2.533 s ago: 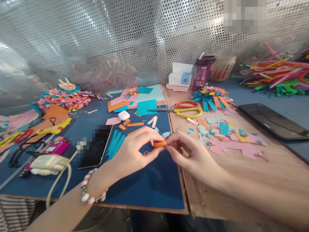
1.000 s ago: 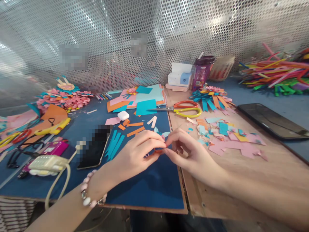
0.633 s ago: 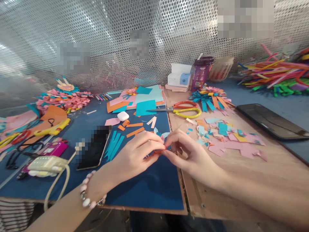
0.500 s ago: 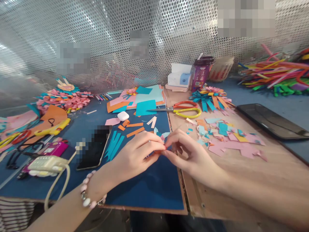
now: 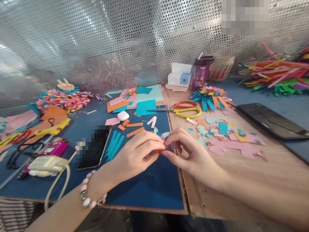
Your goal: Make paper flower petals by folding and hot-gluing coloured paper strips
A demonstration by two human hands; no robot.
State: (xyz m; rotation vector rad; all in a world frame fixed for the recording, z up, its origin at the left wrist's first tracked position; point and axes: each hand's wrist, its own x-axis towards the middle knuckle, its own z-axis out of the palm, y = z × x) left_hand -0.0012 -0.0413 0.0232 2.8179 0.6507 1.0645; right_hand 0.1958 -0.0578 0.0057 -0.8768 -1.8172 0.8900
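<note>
My left hand [image 5: 138,149], with a bead bracelet at the wrist, pinches a small orange paper piece [image 5: 159,150] between thumb and fingers. The fingertips of my right hand [image 5: 190,151] close on the same piece from the other side; most of it is hidden by the fingers. Behind my fingertips lies a small light blue and pink paper piece [image 5: 165,134], partly covered. Loose orange strips [image 5: 135,131] and teal strips [image 5: 114,146] rest beyond and beside my left hand. Scissors [image 5: 187,112] with red and yellow handles lie farther back, blades pointing left.
A phone [image 5: 95,148] and a power strip [image 5: 45,165] with a cable are at left. Paper scraps [image 5: 229,132], a paper-strip flower [image 5: 210,98] and a dark phone [image 5: 270,120] lie right. A purple cup [image 5: 202,72] stands near the perforated metal wall [image 5: 156,19].
Almost nothing differs. Both hands stay in the same place, with only a slight shift of the fingertips around the orange paper piece.
</note>
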